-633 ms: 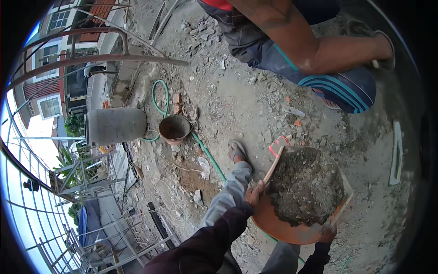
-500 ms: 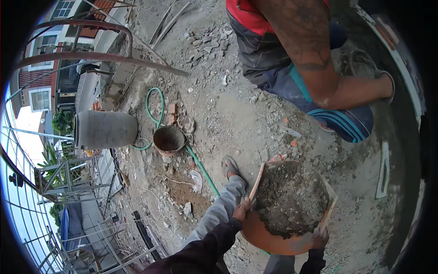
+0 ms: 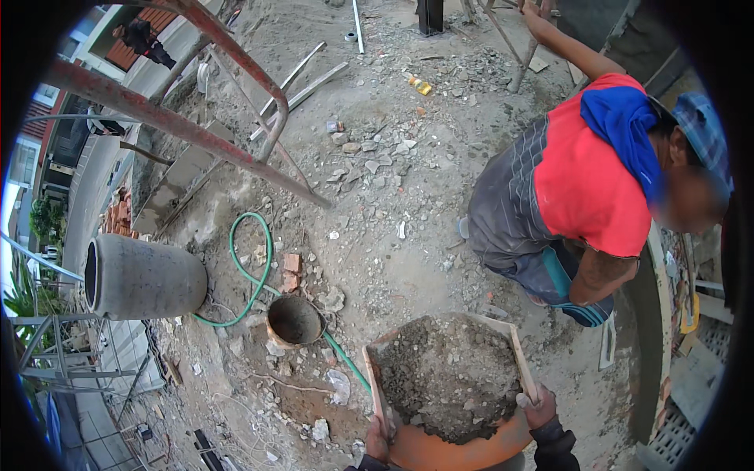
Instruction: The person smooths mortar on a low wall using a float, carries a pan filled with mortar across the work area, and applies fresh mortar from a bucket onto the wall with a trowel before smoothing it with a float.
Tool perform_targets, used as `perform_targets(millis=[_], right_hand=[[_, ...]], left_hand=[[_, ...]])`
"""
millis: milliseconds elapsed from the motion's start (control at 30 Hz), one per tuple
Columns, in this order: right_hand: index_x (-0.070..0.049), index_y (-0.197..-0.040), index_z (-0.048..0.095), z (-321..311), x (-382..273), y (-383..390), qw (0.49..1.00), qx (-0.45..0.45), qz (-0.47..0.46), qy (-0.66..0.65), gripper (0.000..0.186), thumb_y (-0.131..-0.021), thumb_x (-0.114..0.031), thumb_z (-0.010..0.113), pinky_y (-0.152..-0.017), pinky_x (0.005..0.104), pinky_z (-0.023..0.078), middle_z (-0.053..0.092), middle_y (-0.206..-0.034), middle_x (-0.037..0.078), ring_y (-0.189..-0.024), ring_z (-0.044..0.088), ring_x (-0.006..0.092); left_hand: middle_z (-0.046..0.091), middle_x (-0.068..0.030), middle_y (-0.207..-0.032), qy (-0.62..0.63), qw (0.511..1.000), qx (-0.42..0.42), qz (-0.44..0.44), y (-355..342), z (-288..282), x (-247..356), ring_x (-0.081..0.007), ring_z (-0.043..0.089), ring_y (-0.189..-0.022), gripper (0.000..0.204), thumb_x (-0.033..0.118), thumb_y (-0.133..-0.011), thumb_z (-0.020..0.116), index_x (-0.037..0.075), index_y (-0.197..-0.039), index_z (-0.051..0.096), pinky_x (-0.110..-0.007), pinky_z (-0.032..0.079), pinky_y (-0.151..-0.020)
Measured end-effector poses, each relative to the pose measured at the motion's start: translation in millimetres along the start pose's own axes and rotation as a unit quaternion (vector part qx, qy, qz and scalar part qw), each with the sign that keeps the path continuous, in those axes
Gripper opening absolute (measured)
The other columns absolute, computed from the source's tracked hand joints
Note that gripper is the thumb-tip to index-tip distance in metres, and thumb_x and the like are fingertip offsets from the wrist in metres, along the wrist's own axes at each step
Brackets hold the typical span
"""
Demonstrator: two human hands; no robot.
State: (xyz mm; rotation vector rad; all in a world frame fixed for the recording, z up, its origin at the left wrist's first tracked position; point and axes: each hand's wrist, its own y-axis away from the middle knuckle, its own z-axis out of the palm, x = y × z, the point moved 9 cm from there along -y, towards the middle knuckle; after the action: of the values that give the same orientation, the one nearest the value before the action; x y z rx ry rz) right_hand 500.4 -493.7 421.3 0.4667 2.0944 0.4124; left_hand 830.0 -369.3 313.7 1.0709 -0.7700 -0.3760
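Observation:
An orange container (image 3: 463, 445) with pale wooden sides, filled with a dark grey, lumpy mix (image 3: 444, 377), is at the bottom middle. My left hand (image 3: 378, 436) is closed on its left wooden side. My right hand (image 3: 540, 410) grips the right wooden side, thumb uppermost. Just beyond the container, a green hose (image 3: 345, 358) runs past a dirty bucket (image 3: 296, 319).
A co-worker (image 3: 585, 173) in a red shirt bends low at the right, one arm raised. A grey drum (image 3: 149, 275), brick pieces (image 3: 290, 271) and rusty tubular frame (image 3: 236, 165) stand left. Rubble (image 3: 369, 165) covers ground ahead; a wet concrete strip (image 3: 644, 353) runs right.
My view has swung up, showing more ground ahead and the co-worker's head and back. The container and my hands now sit lower in the picture, both hands still gripping it.

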Motion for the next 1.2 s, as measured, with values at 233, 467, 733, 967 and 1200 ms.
perform_targets(millis=[233, 467, 733, 967, 1200], right_hand=[[0.005, -0.082, 0.048, 18.5, -138.6, -39.2, 0.997, -0.033, -0.022, 0.068, 0.046, -0.071, -0.038, 0.057, -0.051, 0.0343, 0.04, 0.049, -0.055, 0.014, -0.053, 0.052, 0.0279], [0.006, -0.082, 0.047, 22.5, -209.5, -117.7, 0.99, -0.022, -0.134, 0.019, 0.048, -0.069, -0.039, 0.058, -0.047, 0.0342, 0.041, 0.048, -0.054, 0.014, -0.049, 0.051, 0.0298], [0.002, -0.075, 0.046, 14.9, -202.4, -237.6, 0.995, -0.072, -0.008, -0.068, 0.04, -0.069, -0.035, 0.059, -0.047, 0.0344, 0.039, 0.048, -0.052, 0.011, -0.048, 0.051, 0.026], [-0.002, -0.069, 0.043, -23.8, -216.5, -270.6, 0.982, -0.043, 0.086, -0.16, 0.036, -0.068, -0.033, 0.061, -0.05, 0.0326, 0.038, 0.046, -0.057, 0.01, -0.052, 0.049, 0.0216], [-0.005, -0.066, 0.042, -15.2, -235.1, -262.8, 0.982, -0.009, 0.103, -0.16, 0.037, -0.067, -0.036, 0.061, -0.045, 0.0318, 0.033, 0.041, -0.052, 0.007, -0.046, 0.042, 0.0187]], left_hand=[[0.05, 0.0011, -0.074, -0.111, 0.982, 0.016, 0.15, 36.5, 51.4, 180.9, -0.0086, 0.043, -0.059, 0.048, 0.047, -0.08, 0.038, 0.006, -0.101, 0.047, -0.022, 0.034, -0.052], [0.034, 0.0028, -0.055, -0.215, 0.95, 0.065, 0.217, 7.9, 110.4, 301.6, -0.0064, 0.026, -0.046, 0.026, 0.029, -0.083, 0.046, 0.004, -0.089, 0.052, -0.022, 0.025, -0.042], [0.034, 0.0045, -0.052, -0.287, 0.923, 0.094, 0.238, -93.2, 214.9, 370.1, -0.008, 0.028, -0.044, 0.026, 0.03, -0.083, 0.046, 0.006, -0.073, 0.049, -0.026, 0.026, -0.042], [0.035, 0.0026, -0.052, -0.394, 0.89, 0.037, 0.229, -130.9, 287.8, 412.7, -0.0099, 0.032, -0.047, 0.031, 0.033, -0.08, 0.051, 0.006, -0.065, 0.044, -0.027, 0.028, -0.043], [0.05, -0.0004, -0.063, -0.468, 0.858, 0.012, 0.21, -128.5, 297.3, 437.4, -0.0063, 0.043, -0.051, 0.033, 0.027, -0.074, 0.058, -0.001, -0.09, 0.054, -0.022, 0.037, -0.045]])
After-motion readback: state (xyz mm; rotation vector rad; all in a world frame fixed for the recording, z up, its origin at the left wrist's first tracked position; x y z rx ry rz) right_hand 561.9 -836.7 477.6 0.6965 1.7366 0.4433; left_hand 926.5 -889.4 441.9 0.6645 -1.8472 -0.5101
